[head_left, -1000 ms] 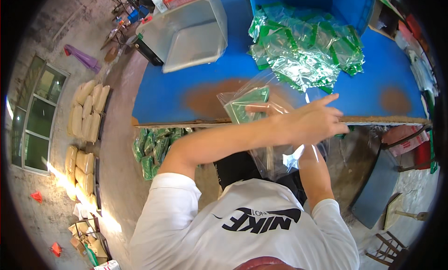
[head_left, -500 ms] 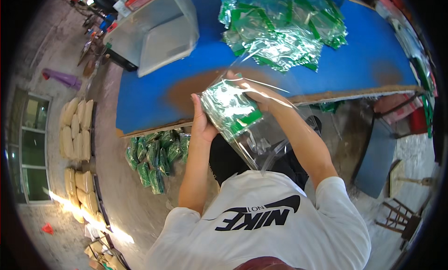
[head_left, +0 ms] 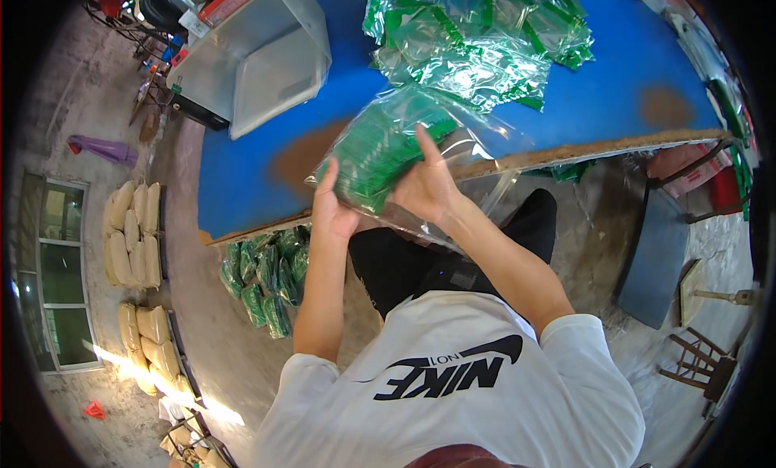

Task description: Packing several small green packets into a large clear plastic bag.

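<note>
Gripping a clear bag [head_left: 404, 157] of green packets, both hands [head_left: 335, 213] [head_left: 428, 189] clamped on its sides (light, slippery film; hold underneath, it sags)

two hands: one left hand [head_left: 333, 213] and one right hand [head_left: 426, 189]. one clear bag with green packets [head_left: 388, 149] between them. one heap of green packets [head_left: 477, 44] on one blue table [head_left: 242, 177], too many to count. one grey tub [head_left: 259, 56]. one second heap of green bags [head_left: 267, 278] on the floor. about nine tan sacks [head_left: 133, 234].
</note>
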Demonstrator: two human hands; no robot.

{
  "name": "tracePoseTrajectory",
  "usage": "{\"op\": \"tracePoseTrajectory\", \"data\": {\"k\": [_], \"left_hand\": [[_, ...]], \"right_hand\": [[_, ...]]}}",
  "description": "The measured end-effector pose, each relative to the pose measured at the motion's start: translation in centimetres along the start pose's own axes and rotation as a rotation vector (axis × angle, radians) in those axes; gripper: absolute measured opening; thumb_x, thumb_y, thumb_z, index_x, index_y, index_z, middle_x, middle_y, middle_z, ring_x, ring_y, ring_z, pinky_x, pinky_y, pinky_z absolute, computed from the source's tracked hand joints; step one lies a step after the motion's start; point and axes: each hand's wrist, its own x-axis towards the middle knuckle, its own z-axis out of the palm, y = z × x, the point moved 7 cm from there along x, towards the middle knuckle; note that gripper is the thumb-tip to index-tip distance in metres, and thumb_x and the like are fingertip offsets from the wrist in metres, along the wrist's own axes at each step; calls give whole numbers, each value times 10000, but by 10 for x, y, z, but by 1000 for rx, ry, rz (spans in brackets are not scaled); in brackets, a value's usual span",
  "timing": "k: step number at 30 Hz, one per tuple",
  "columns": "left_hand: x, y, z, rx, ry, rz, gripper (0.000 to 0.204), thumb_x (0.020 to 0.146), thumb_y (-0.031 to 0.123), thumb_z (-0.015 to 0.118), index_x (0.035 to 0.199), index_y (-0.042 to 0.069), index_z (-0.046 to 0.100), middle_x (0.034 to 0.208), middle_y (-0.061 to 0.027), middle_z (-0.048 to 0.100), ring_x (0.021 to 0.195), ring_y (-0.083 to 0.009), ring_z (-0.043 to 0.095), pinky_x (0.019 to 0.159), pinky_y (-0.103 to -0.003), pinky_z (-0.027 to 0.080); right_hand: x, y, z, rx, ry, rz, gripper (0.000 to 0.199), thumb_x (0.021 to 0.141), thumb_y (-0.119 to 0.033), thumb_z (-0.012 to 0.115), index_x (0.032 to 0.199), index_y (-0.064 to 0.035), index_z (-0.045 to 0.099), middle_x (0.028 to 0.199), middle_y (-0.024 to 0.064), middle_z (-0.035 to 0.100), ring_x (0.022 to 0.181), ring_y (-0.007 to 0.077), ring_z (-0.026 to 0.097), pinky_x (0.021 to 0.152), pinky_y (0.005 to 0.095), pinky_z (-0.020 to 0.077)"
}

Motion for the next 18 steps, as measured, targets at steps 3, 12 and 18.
{"op": "tracePoseTrajectory", "data": {"k": [3, 12, 18], "left_hand": [[-7, 14, -2, -40, -104, -50, 431, 983, 247, 635, 1321, -1, 536, 1332, -144, 598, 1233, -307, 563, 1076, -490, 446], [20, 64, -30, 473, 74, -91, 391, 960, 220, 674, 1266, -3, 575, 1219, -151, 654, 1126, -283, 634, 984, -451, 523], [11, 139, -12, 1208, 381, 603, 415, 950, 188, 676, 1291, -18, 561, 1296, -193, 596, 1197, -288, 587, 1016, -424, 473]], "right_hand": [[-11, 6, -46, -195, 275, 253, 736, 1029, -526, 421, 1484, 42, 306, 1476, 312, 386, 1349, 420, 443, 1084, 576, 413], [26, -45, -43, -946, 447, -52, 469, 1074, -320, 375, 1226, 113, 471, 1036, 229, 618, 770, 323, 722, 578, 332, 607], [11, 12, -62, -515, 369, -121, 467, 1072, -322, 416, 1357, 41, 345, 1170, 253, 605, 976, 332, 700, 776, 405, 608]]}}
